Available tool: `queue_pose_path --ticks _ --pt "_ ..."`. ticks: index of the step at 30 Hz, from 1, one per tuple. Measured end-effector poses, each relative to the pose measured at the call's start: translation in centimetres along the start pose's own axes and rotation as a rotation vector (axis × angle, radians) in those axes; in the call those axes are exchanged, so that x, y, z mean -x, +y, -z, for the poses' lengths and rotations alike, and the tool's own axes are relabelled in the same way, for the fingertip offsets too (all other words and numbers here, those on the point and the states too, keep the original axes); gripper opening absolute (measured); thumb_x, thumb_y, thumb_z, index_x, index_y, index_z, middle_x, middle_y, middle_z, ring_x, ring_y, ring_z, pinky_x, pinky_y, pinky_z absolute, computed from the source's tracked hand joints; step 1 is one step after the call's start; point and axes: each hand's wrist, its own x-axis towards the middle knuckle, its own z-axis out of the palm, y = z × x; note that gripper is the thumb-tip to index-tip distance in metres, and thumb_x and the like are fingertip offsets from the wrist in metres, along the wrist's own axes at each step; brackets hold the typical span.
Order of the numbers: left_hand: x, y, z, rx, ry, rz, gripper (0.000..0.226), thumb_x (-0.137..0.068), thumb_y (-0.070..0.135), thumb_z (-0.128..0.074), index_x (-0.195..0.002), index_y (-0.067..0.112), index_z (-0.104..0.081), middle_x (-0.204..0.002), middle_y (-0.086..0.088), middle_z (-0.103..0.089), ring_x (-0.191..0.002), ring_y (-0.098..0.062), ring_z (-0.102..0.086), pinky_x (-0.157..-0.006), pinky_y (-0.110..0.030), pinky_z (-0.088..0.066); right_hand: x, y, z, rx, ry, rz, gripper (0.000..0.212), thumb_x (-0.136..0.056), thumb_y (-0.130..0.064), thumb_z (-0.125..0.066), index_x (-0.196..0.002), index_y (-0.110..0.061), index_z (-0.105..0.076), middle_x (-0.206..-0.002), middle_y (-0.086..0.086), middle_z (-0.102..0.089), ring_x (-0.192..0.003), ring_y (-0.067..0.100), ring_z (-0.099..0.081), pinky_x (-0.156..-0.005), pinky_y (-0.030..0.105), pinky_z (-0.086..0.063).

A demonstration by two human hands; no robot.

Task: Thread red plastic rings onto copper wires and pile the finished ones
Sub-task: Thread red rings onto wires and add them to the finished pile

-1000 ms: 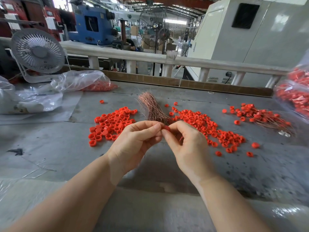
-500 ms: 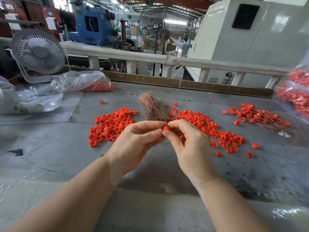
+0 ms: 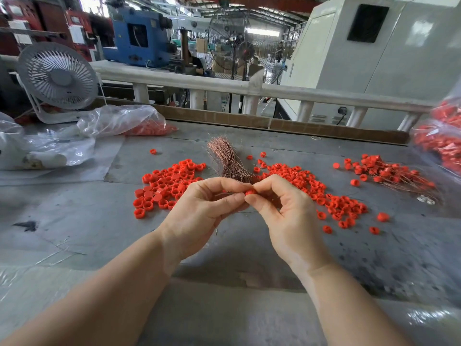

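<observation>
My right hand (image 3: 287, 216) pinches a small red ring (image 3: 250, 192) between thumb and forefinger above the grey table. My left hand (image 3: 199, 211) meets it fingertip to fingertip and pinches a thin copper wire (image 3: 245, 213) that trails below the fingers. Behind the hands lies a bundle of copper wires (image 3: 225, 158). Loose red rings lie in one heap on the left (image 3: 167, 186) and another on the right (image 3: 316, 188). A pile of rings with wires through them (image 3: 389, 173) sits at the far right.
A white desk fan (image 3: 58, 78) and clear plastic bags (image 3: 117, 121) holding red parts occupy the back left. Another bag of red parts (image 3: 441, 138) hangs at the right edge. A wooden strip (image 3: 274, 124) and white railing bound the table's far side.
The hands have stayed together at the same spot. The red ring has turned slightly between the fingertips and shows more plainly now.
</observation>
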Motion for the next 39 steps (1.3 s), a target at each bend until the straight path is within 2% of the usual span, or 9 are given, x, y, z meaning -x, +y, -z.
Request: queue_pose_path --ticks 3,6,11,17,22,25,28,32,39 --pt "0.04 0.01 0.0 -0.032 0.007 0.002 0.015 -0.065 0.007 -0.064 -0.071 0.015 -0.075 -0.082 -0.006 -0.073 -0.082 -0.016 -0.069 -0.077 -0.022 -0.055 0.02 -0.02 0.01 0.004 -0.012 -0.023 0.006 -0.08 -0.022 -0.064 -0.075 -0.02 -0.061 -0.061 -0.017 -0.057 -0.062 -0.002 -0.053 -0.059 0.01 -0.041" --pt "0.06 0.0 -0.13 0.005 0.018 0.025 0.019 -0.064 0.005 -0.063 -0.075 0.012 -0.076 -0.083 -0.008 -0.073 -0.082 -0.016 -0.069 -0.077 -0.022 -0.055 -0.03 0.06 0.12 -0.048 -0.017 -0.087 0.019 -0.083 -0.012 -0.068 -0.072 -0.025 -0.059 -0.06 -0.017 -0.058 -0.061 -0.002 -0.053 -0.059 0.01 -0.04" --pt "0.05 -0.08 -0.43 0.04 0.031 0.067 0.027 -0.058 0.002 -0.064 -0.082 0.008 -0.076 -0.091 -0.014 -0.072 -0.091 -0.023 -0.067 -0.092 -0.03 -0.051 -0.35 0.18 0.3 -0.19 -0.024 -0.211 0.021 -0.086 -0.009 -0.064 -0.07 -0.024 -0.062 -0.055 -0.018 -0.057 -0.055 -0.002 -0.049 -0.057 0.013 -0.04" --pt "0.12 -0.12 -0.45 0.035 -0.004 0.05 0.023 -0.059 0.002 -0.067 -0.078 0.012 -0.076 -0.076 -0.007 -0.072 -0.073 -0.013 -0.069 -0.078 -0.021 -0.055 -0.21 0.32 0.27 -0.284 -0.034 -0.277 0.022 -0.085 -0.011 -0.065 -0.066 -0.022 -0.064 -0.053 -0.005 -0.052 -0.054 0.011 -0.041 -0.051 0.023 -0.036" --pt "-0.05 -0.22 -0.23 -0.003 0.012 0.016 0.021 -0.055 0.003 -0.08 -0.072 0.014 -0.074 -0.068 -0.007 -0.068 -0.068 -0.018 -0.066 -0.074 -0.024 -0.055 -0.15 -0.05 0.2 -0.462 -0.082 -0.351 0.012 -0.076 -0.018 -0.068 -0.066 -0.012 -0.066 -0.056 0.004 -0.057 -0.052 0.01 -0.045 -0.048 0.018 -0.039" --pt "-0.05 -0.25 -0.2 0.002 0.002 0.012 0.025 -0.049 0.003 -0.081 -0.071 0.013 -0.074 -0.065 -0.007 -0.068 -0.064 -0.017 -0.065 -0.071 -0.024 -0.055 -0.11 -0.24 0.29 -0.533 -0.092 -0.374 0.015 -0.069 -0.027 -0.067 -0.065 -0.012 -0.067 -0.054 0.002 -0.058 -0.049 0.008 -0.046 -0.047 0.016 -0.039" --pt "-0.09 -0.32 -0.3 0.008 0.014 0.0 0.015 -0.058 0.007 -0.072 -0.072 0.012 -0.075 -0.064 -0.007 -0.068 -0.064 -0.017 -0.064 -0.073 -0.026 -0.056 -0.11 -0.27 0.3 -0.554 -0.095 -0.388 0.016 -0.068 -0.029 -0.066 -0.067 -0.013 -0.068 -0.054 -0.002 -0.06 -0.05 0.006 -0.048 -0.047 0.016 -0.039" --pt "-0.07 -0.28 -0.3 0.02 0.016 -0.019 0.015 -0.061 0.01 -0.067 -0.073 0.011 -0.075 -0.067 -0.009 -0.069 -0.066 -0.017 -0.066 -0.073 -0.025 -0.056 -0.19 -0.14 0.43 -0.578 -0.096 -0.409 0.021 -0.072 -0.033 -0.062 -0.065 -0.013 -0.067 -0.057 0.002 -0.061 -0.053 0.009 -0.049 -0.047 0.017 -0.039" --pt "-0.18 -0.46 -0.22 -0.043 0.037 -0.051 0.016 -0.061 0.009 -0.066 -0.077 0.007 -0.07 -0.068 -0.009 -0.068 -0.064 -0.015 -0.065 -0.066 -0.021 -0.054 -0.15 -0.11 0.39 -0.557 -0.097 -0.403 0.016 -0.071 -0.03 -0.063 -0.064 -0.017 -0.07 -0.057 0.0 -0.063 -0.052 0.007 -0.052 -0.047 0.016 -0.041"
